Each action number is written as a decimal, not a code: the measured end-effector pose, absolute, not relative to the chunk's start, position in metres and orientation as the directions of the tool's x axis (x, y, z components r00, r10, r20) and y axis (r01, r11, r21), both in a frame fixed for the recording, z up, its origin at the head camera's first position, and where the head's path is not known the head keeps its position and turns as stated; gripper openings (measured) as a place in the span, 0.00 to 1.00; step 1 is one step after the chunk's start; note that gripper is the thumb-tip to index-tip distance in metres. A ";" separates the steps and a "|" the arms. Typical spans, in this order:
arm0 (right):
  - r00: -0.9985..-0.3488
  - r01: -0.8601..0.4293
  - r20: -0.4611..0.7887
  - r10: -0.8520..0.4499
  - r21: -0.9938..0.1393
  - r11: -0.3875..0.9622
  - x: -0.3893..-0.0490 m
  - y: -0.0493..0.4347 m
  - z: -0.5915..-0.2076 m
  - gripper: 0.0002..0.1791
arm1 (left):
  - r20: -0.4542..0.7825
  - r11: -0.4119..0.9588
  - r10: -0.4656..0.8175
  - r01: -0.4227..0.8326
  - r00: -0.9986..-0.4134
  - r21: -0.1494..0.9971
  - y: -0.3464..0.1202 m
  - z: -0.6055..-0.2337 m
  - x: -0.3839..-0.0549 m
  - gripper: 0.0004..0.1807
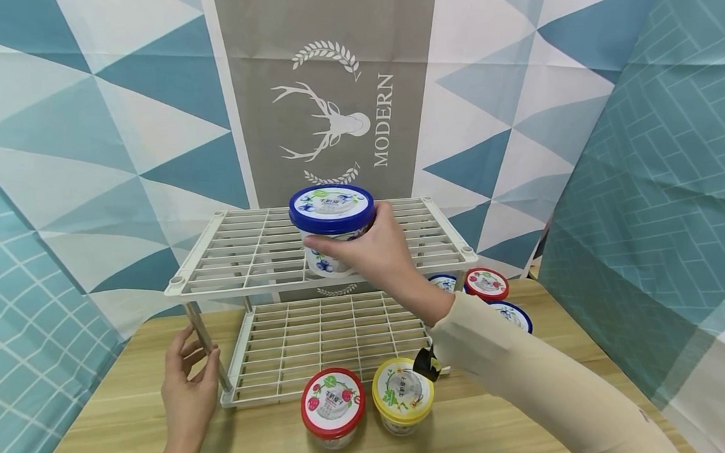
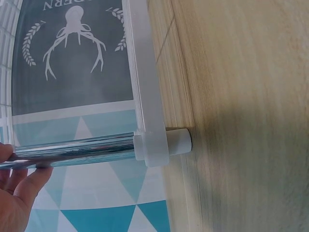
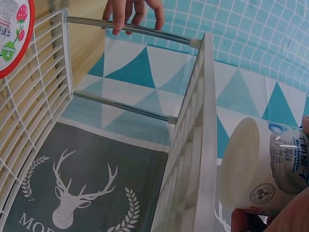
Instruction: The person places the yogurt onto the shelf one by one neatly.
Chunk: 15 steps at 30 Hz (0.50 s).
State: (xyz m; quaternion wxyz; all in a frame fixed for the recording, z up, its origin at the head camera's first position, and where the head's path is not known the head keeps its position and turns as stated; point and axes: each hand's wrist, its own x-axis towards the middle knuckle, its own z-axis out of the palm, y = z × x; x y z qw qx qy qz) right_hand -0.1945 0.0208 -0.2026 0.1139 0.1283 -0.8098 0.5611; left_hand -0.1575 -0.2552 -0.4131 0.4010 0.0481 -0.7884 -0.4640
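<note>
The right hand (image 1: pixel 378 249) has its grip clamped round the blue-lidded tub (image 1: pixel 332 211) just above the upper shelf (image 1: pixel 251 288) while the left hand (image 1: pixel 188 382) pinches a metal post (image 2: pixel 96 147), and a tilted set-down or an early release could topple the tub.

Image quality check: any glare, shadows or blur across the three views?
Head: brightly lit, soft shadow on the table beside the left hand, no obvious motion blur on the blue-lidded tub; left wrist: streaky reflections on the chrome post, broad soft shadow on the table; right wrist: highlights along the shelf posts, tub cropped by the right edge.
</note>
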 end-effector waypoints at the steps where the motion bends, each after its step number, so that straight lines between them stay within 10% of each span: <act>1: -0.940 -0.339 0.331 -0.083 -0.880 0.334 -0.194 0.019 -0.202 0.54 | 0.588 0.565 -0.449 0.296 -0.673 0.770 -0.255 -0.413 -0.157 0.36; 15: -0.941 -0.337 0.322 -0.101 -0.877 0.342 -0.194 -0.003 -0.202 0.56 | 0.579 0.569 -0.455 0.279 -0.677 0.773 -0.253 -0.411 -0.155 0.36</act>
